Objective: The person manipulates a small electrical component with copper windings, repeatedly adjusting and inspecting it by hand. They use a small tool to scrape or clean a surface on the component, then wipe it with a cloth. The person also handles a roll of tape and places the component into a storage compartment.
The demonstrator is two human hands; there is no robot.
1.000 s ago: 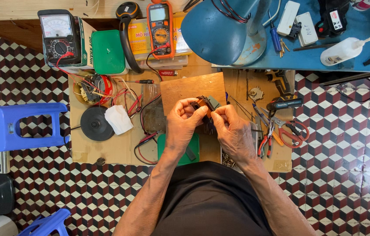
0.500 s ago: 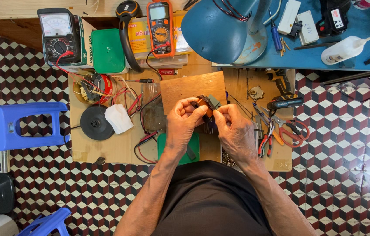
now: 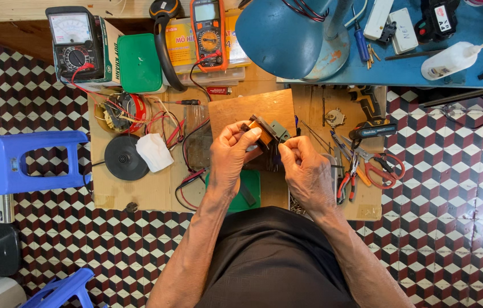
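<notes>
Two hands meet over the middle of the low wooden surface (image 3: 139,197); I see my left hand (image 3: 231,158) and right hand (image 3: 309,171) raised a little above it, both on one small electrical part (image 3: 264,132); it has an orange wound core and a grey frame, and it sits between the fingertips just in front of a brown board (image 3: 253,111).

I judge the part light but dense for its size, stiff in the frame and delicate at the winding and any thin leads; the frame edges look the safest place to pinch, not the orange wrap.

Left fingers are clamped on the part, thumb on the near side and forefinger curled over the top; right fingers are pinched together at its grey end, though whether they grip the frame itself or a fine lead there I cannot tell.

Both forearms come up from the lap, wrists bent inward, knuckles facing the camera.

Near the right hand lie red-handled pliers (image 3: 345,183) and scissors (image 3: 387,170); to the left sit a black disc (image 3: 121,158), a white cloth (image 3: 155,152) and a tangle of red wires (image 3: 161,122); an orange multimeter (image 3: 208,31) stands beyond.
</notes>
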